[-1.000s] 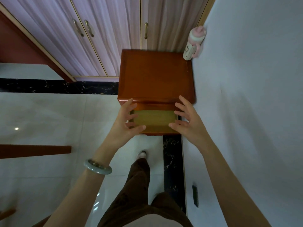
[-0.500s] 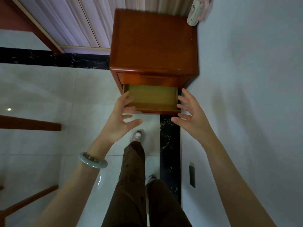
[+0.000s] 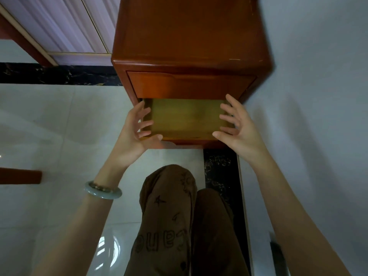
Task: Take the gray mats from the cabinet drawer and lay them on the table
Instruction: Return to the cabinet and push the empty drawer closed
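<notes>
A reddish-brown wooden cabinet filled the upper centre of the frame, standing against a pale wall at the right. Its upper drawer front was closed, while the lower drawer below it stood pulled out, showing a bare yellowish wooden bottom; no gray mat could be made out inside it or anywhere else in the view. The left hand was at the drawer's left edge, its fingers spread wide and curled slightly inward over the side wall, the thumb lying near the front rim, holding nothing. The right hand was at the drawer's right edge in a mirrored pose, fingers splayed apart and empty, the thumb pointing toward the front corner. Whether either hand actually touched the wood could not be told. A pale green bangle sat on the left wrist in the lower left of the frame. Brown trousers with printed doodles and lettering occupied the lower centre, above a glossy white tiled floor crossed by a black marble strip. Pale wardrobe doors with thin gold trim showed in the upper left.
</notes>
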A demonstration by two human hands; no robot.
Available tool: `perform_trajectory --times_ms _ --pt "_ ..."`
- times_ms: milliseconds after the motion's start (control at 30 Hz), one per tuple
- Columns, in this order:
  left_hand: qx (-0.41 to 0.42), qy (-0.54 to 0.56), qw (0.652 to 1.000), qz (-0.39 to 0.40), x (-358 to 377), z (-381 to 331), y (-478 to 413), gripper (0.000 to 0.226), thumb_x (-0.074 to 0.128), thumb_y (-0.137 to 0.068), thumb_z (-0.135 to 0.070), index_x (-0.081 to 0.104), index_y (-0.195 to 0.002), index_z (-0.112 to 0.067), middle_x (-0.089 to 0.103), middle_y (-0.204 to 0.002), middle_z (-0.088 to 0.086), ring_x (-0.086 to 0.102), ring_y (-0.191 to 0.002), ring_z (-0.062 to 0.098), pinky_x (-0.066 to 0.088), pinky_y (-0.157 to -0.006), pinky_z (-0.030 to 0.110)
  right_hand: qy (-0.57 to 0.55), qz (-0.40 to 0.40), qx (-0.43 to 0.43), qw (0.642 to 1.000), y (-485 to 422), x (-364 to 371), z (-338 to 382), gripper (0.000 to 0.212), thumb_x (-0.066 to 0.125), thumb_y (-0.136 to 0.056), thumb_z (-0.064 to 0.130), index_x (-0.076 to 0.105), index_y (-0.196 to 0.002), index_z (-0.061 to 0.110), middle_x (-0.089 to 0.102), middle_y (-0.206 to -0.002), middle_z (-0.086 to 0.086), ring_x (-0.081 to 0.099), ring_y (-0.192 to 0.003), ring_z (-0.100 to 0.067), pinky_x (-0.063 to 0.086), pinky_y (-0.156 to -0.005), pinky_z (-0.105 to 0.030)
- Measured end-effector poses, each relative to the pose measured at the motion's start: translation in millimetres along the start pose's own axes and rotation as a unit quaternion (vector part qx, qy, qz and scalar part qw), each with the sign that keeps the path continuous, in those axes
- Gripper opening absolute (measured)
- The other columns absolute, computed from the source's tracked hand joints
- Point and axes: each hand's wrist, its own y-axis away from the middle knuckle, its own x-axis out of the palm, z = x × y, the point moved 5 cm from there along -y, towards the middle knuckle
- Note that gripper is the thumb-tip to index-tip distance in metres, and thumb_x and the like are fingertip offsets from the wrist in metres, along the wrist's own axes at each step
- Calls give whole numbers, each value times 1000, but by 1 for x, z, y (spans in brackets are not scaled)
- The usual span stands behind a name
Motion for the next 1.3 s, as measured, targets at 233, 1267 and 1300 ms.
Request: perform_trajectory --times_ms 233,1267,1300 --pt "25 -16 999 17 22 75 -21 87 73 -81 -12 21 -149 -25 38 -145 -6 50 -121 9 48 -96 33 22 -7 -35 999 -25 26 -80 91 73 -79 9 20 -149 30 37 -149 3 46 -126 -5 48 -98 -27" --pt "260 -630 719 136 92 234 -130 74 25 -94 -52 9 -151 -8 14 -158 11 -12 -146 22 7 -119 45 597 119 -162 776 -119 112 -255 75 46 -93 46 11 -152 15 6 -160 -13 5 -147 -32 5 -116 -52" --pt "259 -636 715 133 92 231 -139 74 25 -93 -52 8 -151 -9 16 -158 12 -6 -147 24 5 -119 44 603 122 -156 773 -129 111 -255 74 42 -95 46 6 -152 16 0 -160 -12 0 -147 -31 1 -117 -51"
